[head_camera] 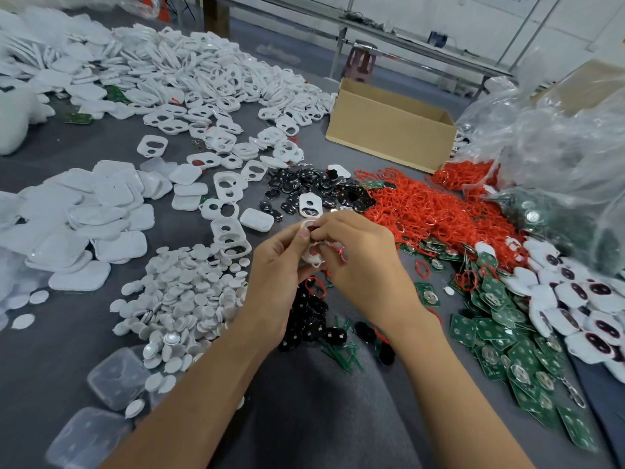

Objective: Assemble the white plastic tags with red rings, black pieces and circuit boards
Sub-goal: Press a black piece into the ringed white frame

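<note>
A small assembly workshop: a grey worktable [101,147] heaped with loose parts beside a cardboard box [389,130].

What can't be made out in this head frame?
1. white tag, head view: fingers of left hand and right hand cover most of it; seating of parts unclear.
2. cardboard box, head view: its near wall hides the inside.
3. plastic bag, head view: crinkled film blurs the contents.

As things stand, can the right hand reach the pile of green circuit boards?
Probably yes, once freed: the pile of green circuit boards lies uncovered right of the right hand, nothing standing between. But that hand pinches the white plastic tag with the left hand.
</note>
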A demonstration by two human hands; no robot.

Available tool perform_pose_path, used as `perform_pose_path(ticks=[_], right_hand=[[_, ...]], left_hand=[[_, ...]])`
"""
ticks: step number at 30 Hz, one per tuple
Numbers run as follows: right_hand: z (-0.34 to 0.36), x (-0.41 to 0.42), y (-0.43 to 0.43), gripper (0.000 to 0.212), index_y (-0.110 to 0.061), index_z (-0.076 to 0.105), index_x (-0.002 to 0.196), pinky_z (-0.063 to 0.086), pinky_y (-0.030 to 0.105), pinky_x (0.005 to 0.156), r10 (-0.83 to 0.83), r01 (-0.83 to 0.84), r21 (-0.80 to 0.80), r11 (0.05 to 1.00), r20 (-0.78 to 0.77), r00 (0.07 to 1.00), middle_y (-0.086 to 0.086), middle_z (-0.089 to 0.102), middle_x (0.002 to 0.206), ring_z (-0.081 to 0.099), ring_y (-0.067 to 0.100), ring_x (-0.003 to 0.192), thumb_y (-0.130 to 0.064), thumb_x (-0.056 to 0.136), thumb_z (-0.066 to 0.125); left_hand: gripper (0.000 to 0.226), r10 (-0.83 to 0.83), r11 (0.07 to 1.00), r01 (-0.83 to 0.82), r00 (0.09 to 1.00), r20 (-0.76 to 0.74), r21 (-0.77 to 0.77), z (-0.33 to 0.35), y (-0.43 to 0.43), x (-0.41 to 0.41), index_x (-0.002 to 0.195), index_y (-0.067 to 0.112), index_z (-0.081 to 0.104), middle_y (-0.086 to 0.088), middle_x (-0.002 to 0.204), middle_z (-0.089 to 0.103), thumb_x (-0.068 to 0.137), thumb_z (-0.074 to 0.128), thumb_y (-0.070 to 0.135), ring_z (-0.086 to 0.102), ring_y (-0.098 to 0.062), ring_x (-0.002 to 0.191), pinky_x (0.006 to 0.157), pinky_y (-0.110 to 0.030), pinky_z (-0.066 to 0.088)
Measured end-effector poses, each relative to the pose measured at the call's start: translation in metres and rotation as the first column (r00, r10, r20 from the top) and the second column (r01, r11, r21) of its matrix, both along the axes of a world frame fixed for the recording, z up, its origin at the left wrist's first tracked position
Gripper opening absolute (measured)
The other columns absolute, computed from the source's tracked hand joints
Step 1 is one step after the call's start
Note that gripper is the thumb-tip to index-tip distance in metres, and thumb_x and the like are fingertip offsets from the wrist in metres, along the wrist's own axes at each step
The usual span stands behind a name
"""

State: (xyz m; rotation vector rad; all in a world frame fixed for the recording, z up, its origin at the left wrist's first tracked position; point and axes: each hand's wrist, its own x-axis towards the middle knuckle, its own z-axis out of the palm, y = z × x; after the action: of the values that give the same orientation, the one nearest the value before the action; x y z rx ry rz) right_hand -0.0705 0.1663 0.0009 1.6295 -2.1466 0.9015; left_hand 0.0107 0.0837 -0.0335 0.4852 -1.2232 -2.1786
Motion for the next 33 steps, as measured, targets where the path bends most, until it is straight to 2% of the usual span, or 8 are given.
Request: perform_pose_path(ticks=[3,6,11,15,21,26,29,33], right_hand=[[0.001,0.002,0.000,0.029,-0.003,0.071,0.094,0.052,0.032,0.076,0.005,-0.003,-0.038,0.999,0.059,0.998,0.008,0.069,0.094,0.065,0.022,0.085,0.014,0.072,0.062],[0.002,0.007,0.000,0.040,-0.012,0.064,0.106,0.051,0.023,0.076,-0.037,0.065,-0.096,0.993,0.271,0.962,-0.001,0.070,0.088,0.063,0.013,0.079,0.010,0.072,0.069],[0.001,0.006,0.001,0.049,-0.023,0.055,0.110,0.045,0.011,0.074,-0.058,0.088,-0.096,0.991,0.286,0.956,-0.013,0.067,0.086,0.057,0.001,0.077,0.005,0.071,0.061],[0.000,0.006,0.001,0.051,-0.023,0.056,0.109,0.044,0.012,0.075,-0.068,0.096,-0.094,0.991,0.270,0.961,-0.019,0.057,0.090,0.054,-0.004,0.082,0.006,0.068,0.066],[0.007,0.002,0.003,0.033,-0.009,0.063,0.101,0.049,0.023,0.073,-0.064,0.125,-0.178,0.976,0.317,0.946,-0.006,0.063,0.089,0.060,0.011,0.082,0.003,0.073,0.075],[0.010,-0.001,0.005,0.025,-0.010,0.067,0.104,0.044,0.020,0.061,-0.099,0.116,0.004,0.993,0.548,0.831,-0.003,0.063,0.084,0.052,0.010,0.065,-0.008,0.080,0.075],[0.008,-0.001,0.005,0.014,-0.011,0.072,0.097,0.041,0.020,0.057,-0.100,0.093,0.042,0.995,0.608,0.788,-0.004,0.062,0.072,0.046,0.008,0.060,-0.011,0.084,0.072],[0.008,0.003,0.005,0.004,-0.009,0.071,0.079,0.043,0.030,0.059,-0.100,0.114,0.022,0.993,0.670,0.735,0.015,0.067,0.070,0.048,0.014,0.060,-0.009,0.083,0.072]], left_hand=[[0.025,-0.030,0.999,0.030,1.000,-0.008,0.024,0.001,0.000,0.000,0.101,0.012,0.070,0.002,0.085,0.074,0.102,0.045,0.012,0.068,-0.005,0.078,0.077,-0.023,0.059],[0.029,-0.095,0.995,0.095,0.995,-0.023,0.013,0.001,0.001,0.001,0.097,0.011,0.070,0.002,0.080,0.073,0.104,0.042,0.013,0.066,-0.007,0.072,0.071,-0.023,0.058],[0.022,-0.136,0.990,0.138,0.990,-0.049,0.032,0.003,0.000,0.003,0.089,0.014,0.075,-0.002,0.079,0.071,0.092,0.056,0.023,0.064,-0.010,0.066,0.068,-0.030,0.053],[0.025,-0.123,0.991,0.124,0.992,-0.036,0.050,0.001,-0.001,0.003,0.085,0.014,0.075,-0.004,0.069,0.065,0.095,0.053,0.017,0.061,-0.011,0.056,0.064,-0.033,0.048],[0.025,-0.020,0.999,0.020,1.000,0.011,0.039,0.000,-0.004,0.001,0.092,0.011,0.072,-0.003,0.080,0.074,0.100,0.049,0.007,0.069,-0.012,0.071,0.070,-0.026,0.059],[0.027,0.006,0.999,-0.005,1.000,0.019,-0.044,-0.001,-0.003,0.001,0.092,0.017,0.073,0.000,0.083,0.075,0.100,0.049,0.008,0.070,-0.010,0.074,0.065,-0.023,0.057],[0.031,0.016,0.995,-0.014,1.000,0.020,-0.096,-0.002,-0.004,0.002,0.090,0.024,0.077,-0.002,0.091,0.076,0.099,0.052,0.008,0.070,-0.015,0.084,0.073,-0.028,0.057],[0.037,0.094,0.976,-0.084,0.995,0.041,-0.201,-0.002,-0.003,0.002,0.083,0.031,0.078,0.000,0.092,0.076,0.096,0.056,0.006,0.071,-0.019,0.091,0.085,-0.035,0.056]])
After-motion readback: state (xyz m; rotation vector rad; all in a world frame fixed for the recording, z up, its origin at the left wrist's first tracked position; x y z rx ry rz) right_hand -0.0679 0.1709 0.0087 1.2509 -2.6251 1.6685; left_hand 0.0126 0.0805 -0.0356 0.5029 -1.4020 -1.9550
